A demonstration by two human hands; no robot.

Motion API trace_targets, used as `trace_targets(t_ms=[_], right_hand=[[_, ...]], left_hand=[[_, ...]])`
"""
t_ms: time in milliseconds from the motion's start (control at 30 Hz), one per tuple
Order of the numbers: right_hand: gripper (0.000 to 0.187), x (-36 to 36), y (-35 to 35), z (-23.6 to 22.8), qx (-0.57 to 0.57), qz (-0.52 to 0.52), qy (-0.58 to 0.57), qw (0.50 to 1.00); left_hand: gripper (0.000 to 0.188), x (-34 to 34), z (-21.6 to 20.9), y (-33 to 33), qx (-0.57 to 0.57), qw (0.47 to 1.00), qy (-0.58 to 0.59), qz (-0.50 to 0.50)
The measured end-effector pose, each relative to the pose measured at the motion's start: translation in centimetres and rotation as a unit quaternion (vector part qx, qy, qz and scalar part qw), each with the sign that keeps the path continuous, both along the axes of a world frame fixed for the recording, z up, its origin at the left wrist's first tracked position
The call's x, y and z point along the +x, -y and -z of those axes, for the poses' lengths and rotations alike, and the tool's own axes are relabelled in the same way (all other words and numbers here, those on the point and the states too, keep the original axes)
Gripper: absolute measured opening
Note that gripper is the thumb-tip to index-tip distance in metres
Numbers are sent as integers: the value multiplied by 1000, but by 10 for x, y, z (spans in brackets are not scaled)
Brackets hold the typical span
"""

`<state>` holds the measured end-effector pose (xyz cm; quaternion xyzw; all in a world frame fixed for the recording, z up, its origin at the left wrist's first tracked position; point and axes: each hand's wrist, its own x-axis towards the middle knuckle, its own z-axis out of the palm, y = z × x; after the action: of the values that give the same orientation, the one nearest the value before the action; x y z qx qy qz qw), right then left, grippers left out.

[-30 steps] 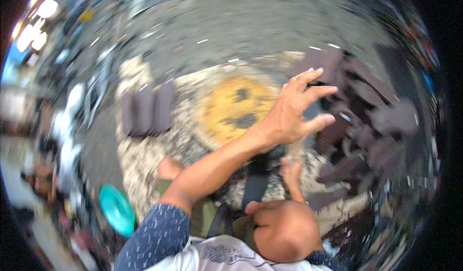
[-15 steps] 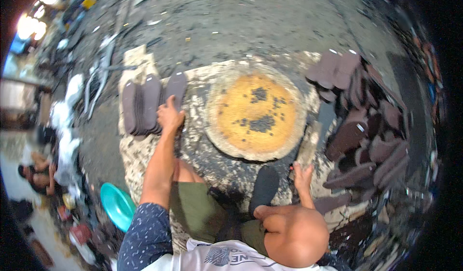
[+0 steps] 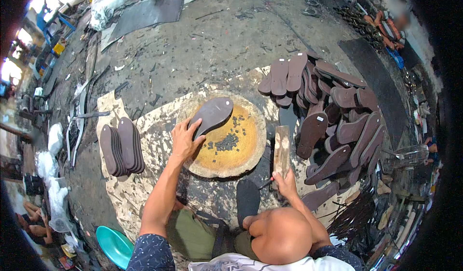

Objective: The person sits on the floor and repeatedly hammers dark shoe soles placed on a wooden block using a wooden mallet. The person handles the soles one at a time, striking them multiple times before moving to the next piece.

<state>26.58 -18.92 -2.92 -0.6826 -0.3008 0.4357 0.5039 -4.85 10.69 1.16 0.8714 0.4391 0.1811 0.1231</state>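
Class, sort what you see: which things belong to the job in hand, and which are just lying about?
In the job:
- sole, in the left hand
- round block
- wooden bar, in the right hand
- sole stacks
- sole pile

Apparently just lying about:
- teal basin
- grey sheet
- white plastic

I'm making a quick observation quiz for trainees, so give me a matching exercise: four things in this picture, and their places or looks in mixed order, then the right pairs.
Things
1. Turquoise basin
2. Brown sandal sole
3. Round block
4. Wooden bar

Places and looks
A. At the right hand
B. Yellow-topped, strewn with black bits
C. Just left of the left sleeve
D. Held in the left hand

Pairs: 1-C, 2-D, 3-B, 4-A
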Motion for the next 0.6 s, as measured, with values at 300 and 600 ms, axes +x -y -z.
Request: trace_targets(t_ms=[300,600], right_hand=[[57,-11,-69,-76,16,-72,32,997],[82,-38,-129,-90,-46,-146,161,975]], left_hand=[[59,36,15,103,-24,999,22,29],[31,83,-12,121,-307,917,253,3]])
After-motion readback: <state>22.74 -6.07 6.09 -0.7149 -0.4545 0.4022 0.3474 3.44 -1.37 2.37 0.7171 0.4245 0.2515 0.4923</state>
